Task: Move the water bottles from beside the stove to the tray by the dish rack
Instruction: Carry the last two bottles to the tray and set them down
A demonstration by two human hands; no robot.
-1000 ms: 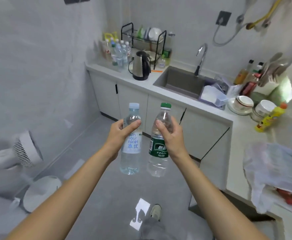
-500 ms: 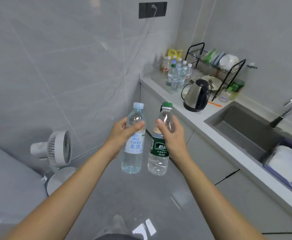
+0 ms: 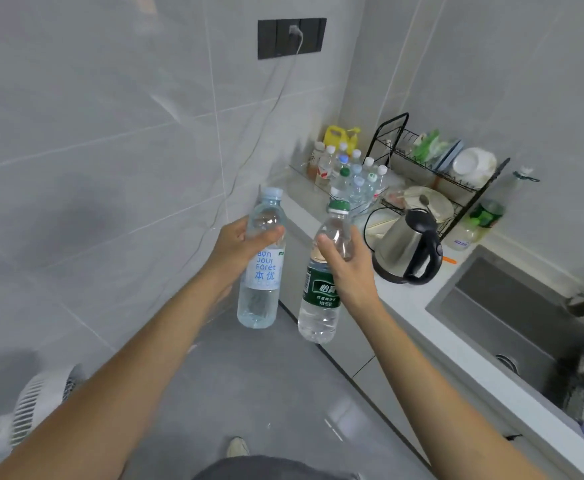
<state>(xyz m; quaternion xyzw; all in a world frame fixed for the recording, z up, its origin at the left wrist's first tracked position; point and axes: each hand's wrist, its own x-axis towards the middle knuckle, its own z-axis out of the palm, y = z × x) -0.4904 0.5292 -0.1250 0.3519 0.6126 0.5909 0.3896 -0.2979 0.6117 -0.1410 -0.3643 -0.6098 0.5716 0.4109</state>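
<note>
Two bottles in the air: the clear plastic water bottle with the pale blue cap and white label (image 3: pixel 261 265) is in my left hand (image 3: pixel 238 247), thumb across the front below the shoulder and fingers wrapped behind, a firm clasp. Just beside it, not quite touching, the clear plastic water bottle with the green cap and dark green label (image 3: pixel 321 282) hangs upright in my right hand (image 3: pixel 347 268), thumb pressed on the near side and the other fingers curled round the far side. Both are over the grey floor, short of the white countertop (image 3: pixel 401 299), so neither is delivered yet. Ahead, in the corner against the tiled wall, sits the clear shallow tray (image 3: pixel 301 173) with a cluster of capped water bottles (image 3: pixel 351 174) already standing in it, hard up against the black wire dish rack (image 3: pixel 436 174). So I judge a good part of the job is done, with this pair in transit. The steel electric kettle with the black handle (image 3: pixel 404 247) stands near my right hand, between me and the rack; I would need to reach past it. Whether more bottles wait by the stove I cannot tell; it is out of view.
</note>
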